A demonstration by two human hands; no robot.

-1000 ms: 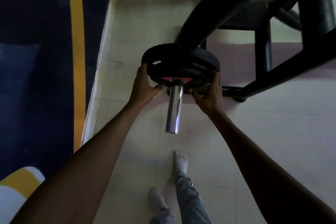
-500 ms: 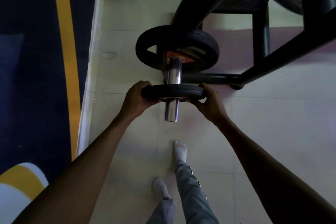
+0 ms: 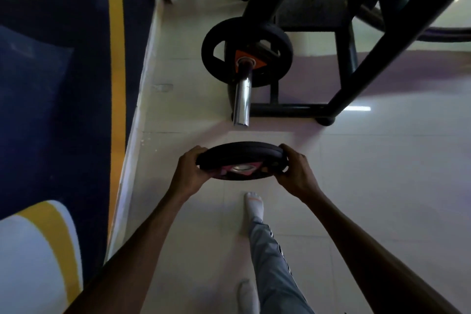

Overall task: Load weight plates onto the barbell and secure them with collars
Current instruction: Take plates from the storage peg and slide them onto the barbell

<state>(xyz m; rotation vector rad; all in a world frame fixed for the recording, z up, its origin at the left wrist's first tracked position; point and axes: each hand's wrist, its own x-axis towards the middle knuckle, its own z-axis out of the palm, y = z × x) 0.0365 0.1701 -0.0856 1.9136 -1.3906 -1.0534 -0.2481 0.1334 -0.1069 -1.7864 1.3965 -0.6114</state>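
I hold a small black weight plate (image 3: 240,160) with a pink centre label, edge up, between both hands. My left hand (image 3: 188,173) grips its left rim and my right hand (image 3: 297,173) grips its right rim. The plate is off the bar, just in front of the open end of the chrome barbell sleeve (image 3: 242,99). A larger black plate (image 3: 270,41) with an orange hub label sits far up that sleeve against the rack. No collar is in view.
Black rack frame tubes (image 3: 339,109) cross the floor to the right of the sleeve. A dark blue wall (image 3: 51,84) with a yellow stripe runs along the left. My socked feet (image 3: 253,205) stand on pale tiles below the plate.
The small plate, pressed against the larger one a second ago, has slid back along the sleeve and come off its end. Both hands moved toward me with it.
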